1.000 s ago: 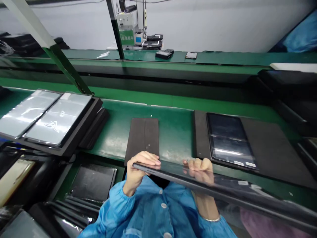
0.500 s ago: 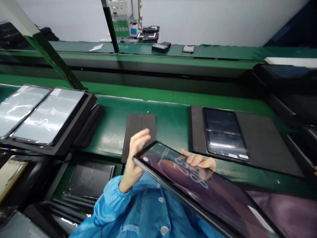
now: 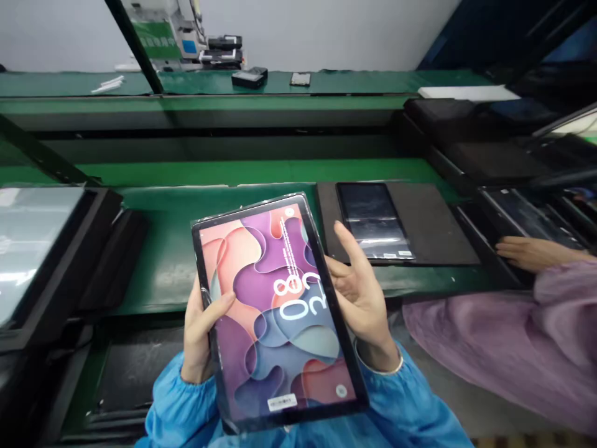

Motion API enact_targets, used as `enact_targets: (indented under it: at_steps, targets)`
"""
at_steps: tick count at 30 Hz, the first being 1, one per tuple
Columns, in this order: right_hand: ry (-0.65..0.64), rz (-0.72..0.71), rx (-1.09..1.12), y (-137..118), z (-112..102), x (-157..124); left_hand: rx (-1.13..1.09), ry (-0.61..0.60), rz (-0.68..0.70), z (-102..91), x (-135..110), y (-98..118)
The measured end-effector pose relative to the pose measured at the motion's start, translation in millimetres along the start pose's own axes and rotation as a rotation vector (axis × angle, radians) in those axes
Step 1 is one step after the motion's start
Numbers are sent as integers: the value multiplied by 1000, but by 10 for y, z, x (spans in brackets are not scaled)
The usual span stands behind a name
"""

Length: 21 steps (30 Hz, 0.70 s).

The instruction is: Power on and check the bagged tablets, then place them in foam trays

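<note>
A tablet (image 3: 275, 311) in clear film, its screen lit with a purple and pink pattern and large digits, is tilted up in front of my blue-sleeved body. My left hand (image 3: 200, 330) grips its left edge, thumb lying over the screen and fingers behind. At the right edge, my right hand (image 3: 361, 298) supports the tablet with its fingers, which are partly hidden behind it. The right thumb is raised away from the screen. Beyond that hand, a second tablet (image 3: 373, 218) with a dark screen lies on a dark grey foam sheet (image 3: 433, 218).
Film-covered tablets (image 3: 32, 236) rest on dark foam at left. At right, a co-worker's hand (image 3: 541, 252) and purple sleeve (image 3: 522, 336) reach towards a stack of dark devices (image 3: 527, 211). A green bench (image 3: 163, 249) runs across, with a raised green shelf (image 3: 354, 81) behind.
The tablet has turned from a steep slant to face me, and moved left. My right hand has come into view at its right edge. The view has shifted right, revealing a co-worker's hand.
</note>
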State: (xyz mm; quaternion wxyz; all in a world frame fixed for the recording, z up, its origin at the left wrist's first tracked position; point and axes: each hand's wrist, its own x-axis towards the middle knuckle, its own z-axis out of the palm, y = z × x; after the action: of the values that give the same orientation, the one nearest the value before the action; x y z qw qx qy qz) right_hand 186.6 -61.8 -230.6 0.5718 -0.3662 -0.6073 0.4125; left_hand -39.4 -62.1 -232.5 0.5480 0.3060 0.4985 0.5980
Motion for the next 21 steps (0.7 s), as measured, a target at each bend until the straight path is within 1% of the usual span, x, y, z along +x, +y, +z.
enact_targets:
  at_steps: [4, 7, 9, 12, 14, 16, 19, 21]
  targets:
    - [-88, 64, -65, -103, -115, 26, -19, 24, -5, -5, -26, -10]
    - [-152, 75, -96, -149, -162, 44, 8, 21, -36, 43, -100, 68]
    - [-162, 73, -149, -163, -183, 47, 27, 23, -61, 95, -158, 142]
    - [-149, 87, -196, -172, -205, 46, 29, 49, -55, 145, -210, 201]
    - [-156, 114, -157, -179, -218, 48, 36, 47, -48, 123, -201, 179]
    - [-177, 141, -78, -187, -230, 53, 38, 10, -36, 57, -164, 114]
    - [-204, 163, 8, -192, -247, 61, 25, -47, 16, -44, -101, 10]
    - [-212, 177, 45, -185, -258, 63, 16, -31, 19, -49, -93, -6]
